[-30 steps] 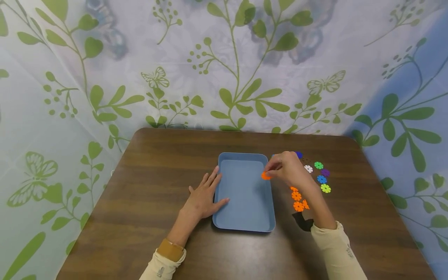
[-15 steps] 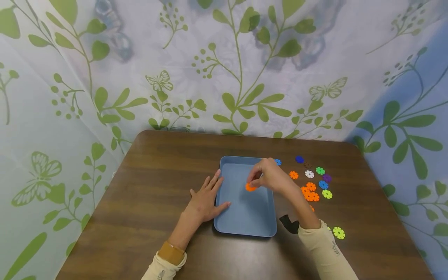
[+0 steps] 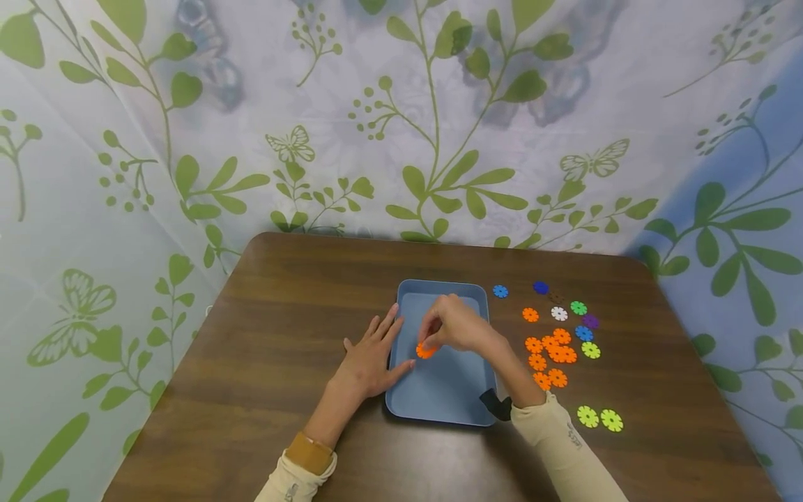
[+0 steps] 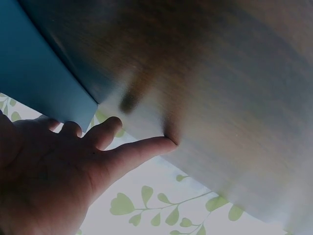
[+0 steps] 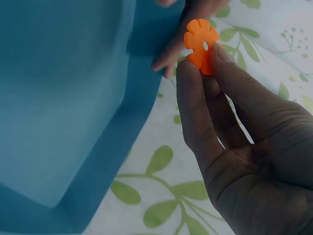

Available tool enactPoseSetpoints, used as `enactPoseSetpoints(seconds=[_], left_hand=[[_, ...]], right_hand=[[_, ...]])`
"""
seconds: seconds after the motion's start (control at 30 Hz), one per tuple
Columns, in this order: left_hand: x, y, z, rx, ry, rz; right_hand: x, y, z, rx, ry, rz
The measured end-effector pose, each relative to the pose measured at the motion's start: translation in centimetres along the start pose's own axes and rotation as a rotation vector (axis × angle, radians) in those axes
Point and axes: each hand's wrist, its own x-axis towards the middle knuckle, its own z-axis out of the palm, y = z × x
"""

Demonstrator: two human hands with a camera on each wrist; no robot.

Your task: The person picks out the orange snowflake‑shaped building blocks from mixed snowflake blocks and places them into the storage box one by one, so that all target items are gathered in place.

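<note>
orange flower-shaped plastic disc [image 3: 425, 351], pinched in right grip [image 3: 456, 325] over blue rectangular tray [image 3: 436, 394]; left grip [image 3: 369, 364] spread at tray's left rim; other orange discs [image 3: 555, 354] on brown wooden surface [image 3: 301, 300].

One tray [image 3: 442, 394], two hands [image 3: 366, 364], about twenty discs [image 5: 197, 40] (overlaps hinder counting)

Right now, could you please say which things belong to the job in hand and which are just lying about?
In use, it seems:
orange disc, pinched by the right hand
blue tray, beneath it
left hand, at the tray's rim

Lying about:
loose orange discs, possibly part of the job too
yellow-green discs
white disc
green disc
purple disc
blue discs
brown disc
</note>
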Motion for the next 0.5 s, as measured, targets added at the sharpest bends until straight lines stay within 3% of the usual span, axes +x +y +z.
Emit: enactPoseSetpoints(seconds=[0.5], left_hand=[[0.1,-0.1,0.0,0.018,-0.019,-0.001]], right_hand=[[1.0,0.4,2.4,0.034,-0.102,-0.004]])
